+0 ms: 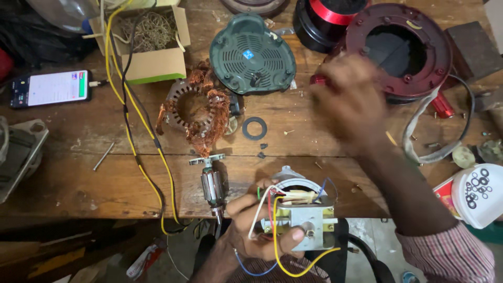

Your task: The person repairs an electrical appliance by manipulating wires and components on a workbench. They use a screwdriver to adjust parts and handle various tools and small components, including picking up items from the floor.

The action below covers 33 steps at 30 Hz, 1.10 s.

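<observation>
One motor housing (304,209) sits grasped in the left hand (257,230); right hand (348,102) blurred, seemingly gripping something red.

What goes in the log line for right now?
left hand: holds motor with wires | right hand: raised, blurred, near red housing | bench: rotor, green cover

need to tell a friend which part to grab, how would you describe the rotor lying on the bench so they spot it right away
Start at the wooden workbench and find the burnt copper-wound stator near its middle. Just below it, toward the front edge, lies the rotor, beside the left hand holding the motor housing. It is the only slim shaft with a grey laminated core, its top capped by a small fan disc.
</observation>
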Available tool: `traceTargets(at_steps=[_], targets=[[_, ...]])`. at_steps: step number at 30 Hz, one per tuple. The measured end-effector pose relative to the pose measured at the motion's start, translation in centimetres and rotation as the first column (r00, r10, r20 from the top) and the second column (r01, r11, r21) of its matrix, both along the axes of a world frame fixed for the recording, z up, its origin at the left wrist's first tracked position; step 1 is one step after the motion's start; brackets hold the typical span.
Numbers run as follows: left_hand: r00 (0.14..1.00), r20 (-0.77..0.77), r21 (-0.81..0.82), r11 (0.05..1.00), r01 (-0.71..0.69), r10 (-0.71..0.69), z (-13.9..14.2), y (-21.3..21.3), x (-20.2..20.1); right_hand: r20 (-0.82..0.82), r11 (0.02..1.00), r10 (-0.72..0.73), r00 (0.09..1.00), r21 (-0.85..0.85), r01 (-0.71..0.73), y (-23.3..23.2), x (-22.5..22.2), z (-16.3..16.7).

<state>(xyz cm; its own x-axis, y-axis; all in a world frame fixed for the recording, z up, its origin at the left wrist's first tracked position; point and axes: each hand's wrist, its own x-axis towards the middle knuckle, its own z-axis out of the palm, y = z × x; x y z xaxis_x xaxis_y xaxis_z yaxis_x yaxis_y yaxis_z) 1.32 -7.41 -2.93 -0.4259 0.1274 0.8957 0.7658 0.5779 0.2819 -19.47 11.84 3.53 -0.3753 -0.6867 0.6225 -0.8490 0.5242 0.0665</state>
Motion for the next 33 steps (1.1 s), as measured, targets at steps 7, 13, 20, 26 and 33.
traceTargets(at_steps=[7, 13, 20, 26, 33], targets=[[0.988, -0.012, -0.172, 0.973, -0.153, 0.153, -0.4, 0.0, 0.8, 0.277, 0.915, -0.26, 0.925, 0.376, 0.145, -4.2, -3.1, -6.3], [0.972, 0.017, -0.101, 0.967, -0.232, 0.235, -0.6, 0.5, 1.5, 0.251, 0.953, -0.183, 0.951, 0.283, 0.109, -3.9, -3.8, -8.1], [0.974, 0.216, 0.079, 0.993, -0.089, 0.07, 0.7, 1.0, 0.8, 0.167, 0.9, -0.209, 0.964, 0.418, 0.123, -4.0, -4.2, -9.0], [0.932, 0.356, 0.175, 0.985, 0.007, -0.07, 1.2, 1.6, 0.9, 0.138, 0.934, -0.207, 0.969, 0.323, 0.153, -3.2, -2.9, -6.5], [0.91, 0.401, 0.219, 0.976, 0.012, -0.101, 2.0, 1.5, 1.3, 0.788, 0.801, 0.17, 0.591, -0.46, 0.383, 5.0, 10.6, 2.6]])
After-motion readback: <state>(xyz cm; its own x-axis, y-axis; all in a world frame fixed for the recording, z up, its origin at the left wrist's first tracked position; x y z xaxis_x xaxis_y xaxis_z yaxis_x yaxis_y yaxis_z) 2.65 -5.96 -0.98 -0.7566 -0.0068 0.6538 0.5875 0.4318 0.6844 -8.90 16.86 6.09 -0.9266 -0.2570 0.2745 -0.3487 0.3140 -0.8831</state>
